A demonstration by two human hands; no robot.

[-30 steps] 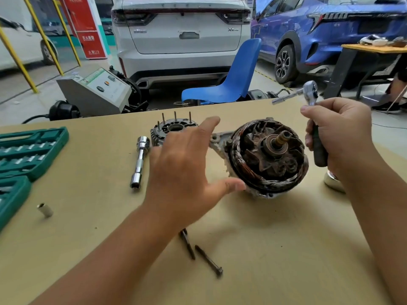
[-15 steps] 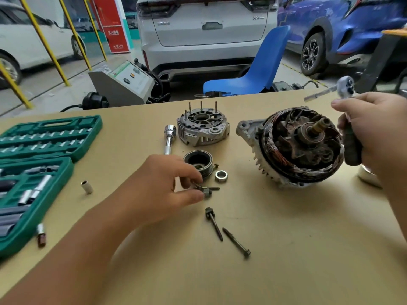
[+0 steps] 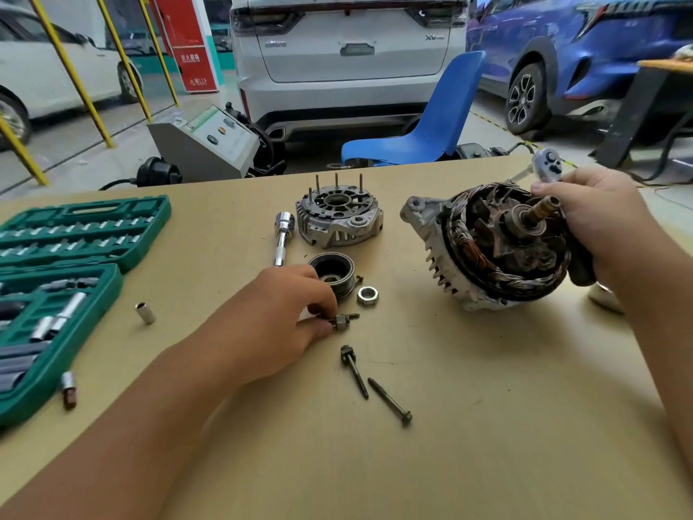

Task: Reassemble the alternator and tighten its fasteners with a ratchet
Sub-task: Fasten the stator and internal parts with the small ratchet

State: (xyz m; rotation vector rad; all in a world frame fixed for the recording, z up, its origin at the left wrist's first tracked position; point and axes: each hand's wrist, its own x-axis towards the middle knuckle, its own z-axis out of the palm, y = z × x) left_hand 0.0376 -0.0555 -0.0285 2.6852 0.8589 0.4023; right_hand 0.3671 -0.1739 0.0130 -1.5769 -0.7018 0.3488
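Alternator body [image 3: 495, 249], with its copper wires showing, sits tilted near the right edge of the desk [image 3: 487, 444], and the right hand [image 3: 603, 223] behind it grips a ratchet [image 3: 548, 167] whose handle is mostly hidden. The left hand [image 3: 277, 317] pinches a small bolt [image 3: 343, 321] near the middle of the desk, right by the pulley [image 3: 333, 273], a nut [image 3: 367, 295] and two long bolts [image 3: 375, 384]. The end cover [image 3: 337, 215] and an extension bar [image 3: 282, 236] lie toward the far edge, and the green socket case [image 3: 75, 257] is cut off at the left edge.
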